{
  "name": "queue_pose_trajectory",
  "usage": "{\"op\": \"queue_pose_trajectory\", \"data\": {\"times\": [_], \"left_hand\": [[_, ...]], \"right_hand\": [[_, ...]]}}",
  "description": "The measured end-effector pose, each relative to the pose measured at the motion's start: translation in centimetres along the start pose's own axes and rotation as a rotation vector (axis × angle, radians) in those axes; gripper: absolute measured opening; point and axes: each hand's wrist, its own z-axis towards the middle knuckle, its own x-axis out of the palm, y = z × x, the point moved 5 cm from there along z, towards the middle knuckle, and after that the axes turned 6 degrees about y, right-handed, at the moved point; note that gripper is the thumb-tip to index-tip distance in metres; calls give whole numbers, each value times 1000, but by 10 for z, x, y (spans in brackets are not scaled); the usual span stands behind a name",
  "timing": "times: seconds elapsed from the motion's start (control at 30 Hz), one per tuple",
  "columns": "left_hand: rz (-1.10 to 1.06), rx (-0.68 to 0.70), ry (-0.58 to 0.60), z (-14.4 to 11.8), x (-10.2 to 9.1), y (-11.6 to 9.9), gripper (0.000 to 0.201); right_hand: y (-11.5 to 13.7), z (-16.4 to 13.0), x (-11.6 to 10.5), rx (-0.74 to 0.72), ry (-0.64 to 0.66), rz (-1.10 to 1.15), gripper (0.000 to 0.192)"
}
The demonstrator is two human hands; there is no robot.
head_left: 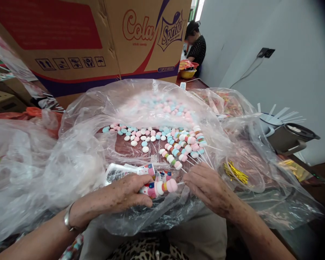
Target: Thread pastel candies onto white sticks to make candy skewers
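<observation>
A candy skewer [171, 185] with pink, white and orange pieces lies between my hands, its left part inside a printed plastic wrapper [151, 190]. My left hand [127, 193] is closed around the wrapper, thumb below and fingers above. My right hand [207, 186] pinches the skewer's white stick at the right. Just beyond, several finished-looking candy skewers [184, 146] lie in a pile, sticks pointing toward my right hand. More printed wrappers [117, 172] lie flat by my left fingers. Loose pink, blue and white candies [144, 135] spread out behind them.
A big clear plastic bag [92, 94] surrounds the work area, a cardboard box [116, 57] behind it. Gold twist ties [235, 172] sit at the right, near a grey jug [289, 139] and a holder of white sticks [278, 115]. Another person [198, 45] sits farther back.
</observation>
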Motion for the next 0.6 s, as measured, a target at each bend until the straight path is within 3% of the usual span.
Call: {"op": "queue_pose_trajectory", "data": {"times": [0.13, 0.3, 0.4, 0.6], "left_hand": [[126, -45, 91, 0, 4, 2, 24], [56, -19, 82, 2, 2, -9, 21], [45, 0, 72, 6, 3, -18, 24], [-112, -118, 89, 13, 9, -19, 18]], "right_hand": [[3, 3, -4, 40, -33, 18, 26], [18, 13, 5, -63, 4, 33, 30], [24, 21, 15, -73, -46, 5, 31], [25, 32, 25, -132, -82, -4, 35]]}}
